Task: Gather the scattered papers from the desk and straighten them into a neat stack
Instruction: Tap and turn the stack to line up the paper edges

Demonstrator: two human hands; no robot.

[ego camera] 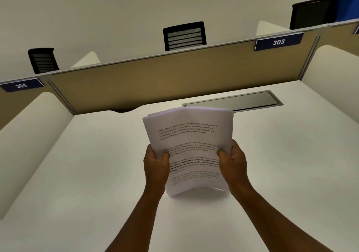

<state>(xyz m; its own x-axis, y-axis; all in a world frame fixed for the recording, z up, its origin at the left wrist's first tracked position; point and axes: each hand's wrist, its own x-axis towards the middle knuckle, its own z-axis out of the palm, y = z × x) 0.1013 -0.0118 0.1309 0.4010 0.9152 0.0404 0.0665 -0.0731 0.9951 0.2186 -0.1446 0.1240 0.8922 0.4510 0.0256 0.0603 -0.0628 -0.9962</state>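
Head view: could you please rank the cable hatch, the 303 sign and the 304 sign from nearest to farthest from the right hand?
From the right hand:
1. Cable hatch, just beyond it.
2. 303 sign, up right on the divider.
3. 304 sign, far left.

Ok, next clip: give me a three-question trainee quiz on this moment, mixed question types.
1. True or false: the papers lie flat on the desk.
2. Which hand grips the papers? A) left hand only B) right hand only C) both
3. Fill in: the sign on the divider at upper right reads ___.

Key: 1 false, they are held upright with the bottom edge at the desk; 2 C, one hand on each side edge; 3 303.
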